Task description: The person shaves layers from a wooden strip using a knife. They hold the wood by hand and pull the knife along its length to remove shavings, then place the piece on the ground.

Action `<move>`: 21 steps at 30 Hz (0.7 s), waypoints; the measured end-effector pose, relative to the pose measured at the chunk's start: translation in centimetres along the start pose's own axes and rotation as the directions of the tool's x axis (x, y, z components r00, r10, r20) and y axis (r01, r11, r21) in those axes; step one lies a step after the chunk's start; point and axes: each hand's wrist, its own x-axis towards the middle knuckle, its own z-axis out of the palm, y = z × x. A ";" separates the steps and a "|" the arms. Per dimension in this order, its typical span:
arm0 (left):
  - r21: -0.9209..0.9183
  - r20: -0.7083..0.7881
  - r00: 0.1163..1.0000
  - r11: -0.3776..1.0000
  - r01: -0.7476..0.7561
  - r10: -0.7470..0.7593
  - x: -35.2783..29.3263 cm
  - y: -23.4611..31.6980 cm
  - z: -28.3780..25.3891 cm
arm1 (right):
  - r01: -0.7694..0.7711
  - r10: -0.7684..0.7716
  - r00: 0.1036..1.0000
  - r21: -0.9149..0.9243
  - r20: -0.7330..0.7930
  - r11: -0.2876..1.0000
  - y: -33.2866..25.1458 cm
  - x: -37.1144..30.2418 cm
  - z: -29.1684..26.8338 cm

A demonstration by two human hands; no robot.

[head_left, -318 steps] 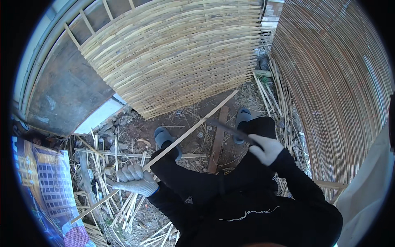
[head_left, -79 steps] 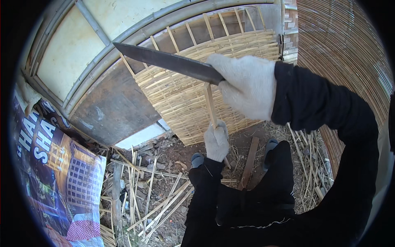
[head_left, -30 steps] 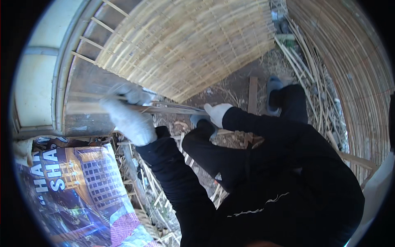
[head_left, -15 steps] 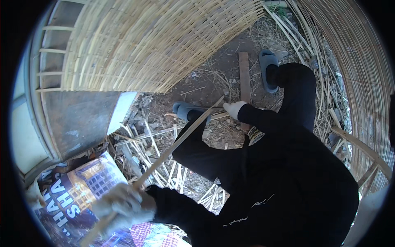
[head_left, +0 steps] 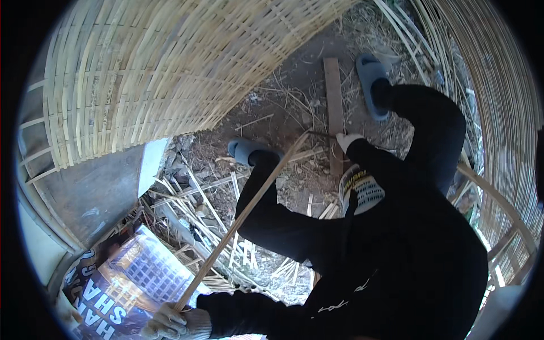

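Note:
A long bamboo strip (head_left: 238, 224) slants up from the lower left to the middle of the view. My left hand (head_left: 177, 322), in a pale knitted glove, is closed around its lower end. My right hand (head_left: 349, 141), also in a pale glove, grips a thin dark blade (head_left: 323, 134), its handle hidden in the fingers. The blade's tip meets the far end of the strip, or lies very near it. A flat wooden board (head_left: 334, 107) lies on the ground just beyond my right hand.
A large woven bamboo panel (head_left: 153, 73) leans at the upper left, and a slatted screen (head_left: 487, 85) curves along the right. A printed bucket (head_left: 362, 190) stands by my knees. Bamboo offcuts (head_left: 195, 187) litter the ground; a printed sheet (head_left: 136, 277) lies lower left.
My left hand has moved down and slightly right along with the strip's lower end. My right hand has shifted right and a little up, drawing the blade with it.

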 end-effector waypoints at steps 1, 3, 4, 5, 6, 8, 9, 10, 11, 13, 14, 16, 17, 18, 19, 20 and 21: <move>-0.073 0.006 1.000 0.997 0.002 -0.001 0.4 -1.1 0.9 | 0.059 -0.067 0.997 -0.147 -0.046 0.987 0.4 1.6 -0.9; -0.004 -0.012 1.000 1.000 0.017 -0.017 1.6 -2.2 0.9 | 0.151 -0.216 0.964 -0.353 -0.153 0.923 3.1 5.9 0.0; 0.026 -0.048 0.999 0.999 0.026 -0.025 1.9 -1.9 0.8 | 0.146 -0.210 0.966 -0.350 -0.153 0.925 3.7 6.6 0.8; -0.020 -0.064 0.998 1.000 -0.018 0.016 2.0 -1.3 0.8 | 0.106 -0.179 0.970 -0.375 -0.165 0.921 3.5 7.7 0.4; -0.066 -0.078 0.995 0.996 -0.060 0.055 2.4 -0.3 0.9 | 0.066 -0.146 0.973 -0.395 -0.177 0.916 3.1 8.1 0.2; 0.030 -0.181 0.970 0.987 -0.160 0.163 2.4 2.0 1.6 | 0.097 -0.162 0.976 -0.371 -0.147 0.924 0.2 4.3 -1.4; 0.060 -0.191 0.971 0.989 -0.136 0.145 3.1 2.6 0.7 | 0.134 -0.220 0.965 -0.456 -0.141 0.880 2.4 5.0 -2.9; 0.118 -0.207 0.970 0.987 -0.106 0.129 3.3 3.7 0.5 | 0.183 -0.280 0.955 -0.544 -0.100 0.819 2.5 4.2 -3.2; 0.184 -0.381 0.902 0.973 -0.140 0.201 3.4 4.4 0.2 | 0.194 -0.296 0.950 -0.551 -0.101 0.811 2.1 3.7 -3.4; 0.160 -0.229 0.944 0.966 -0.204 0.238 3.6 7.5 -4.4 | 0.283 -0.343 0.939 -0.504 -0.027 0.816 -1.4 -0.4 -5.7; 0.152 -0.223 0.932 0.955 -0.255 0.284 2.8 8.6 -5.9 | 0.295 -0.377 0.925 -0.522 -0.054 0.800 -2.6 -0.7 -7.0; 0.248 -0.353 0.860 0.923 -0.293 0.368 1.4 8.5 -6.5 | 0.113 -0.189 0.964 -0.356 -0.186 0.928 -3.7 0.1 -8.0; 0.237 -0.420 0.819 0.919 -0.317 0.391 0.8 8.9 -7.2 | 0.125 -0.211 0.955 -0.361 -0.210 0.924 -3.9 1.2 -8.1; 0.208 -0.489 0.779 0.919 -0.334 0.394 0.1 8.4 -8.1 | 0.148 -0.222 0.885 -0.204 -0.410 0.968 -3.2 2.5 -8.8; 0.183 -0.476 0.785 0.918 -0.352 0.396 -0.9 7.9 -9.7 | 0.205 -0.193 0.781 -0.049 -0.594 0.978 -2.3 3.4 -9.9; 0.206 -0.475 0.768 0.903 -0.378 0.430 -2.2 8.5 -9.9 | 0.237 -0.230 0.779 -0.066 -0.583 0.969 -5.3 0.9 -9.5; 0.234 -0.531 0.711 0.886 -0.400 0.461 -3.7 9.0 -9.9 | 0.368 -0.187 0.883 0.387 -0.431 0.846 -8.3 -2.0 -9.0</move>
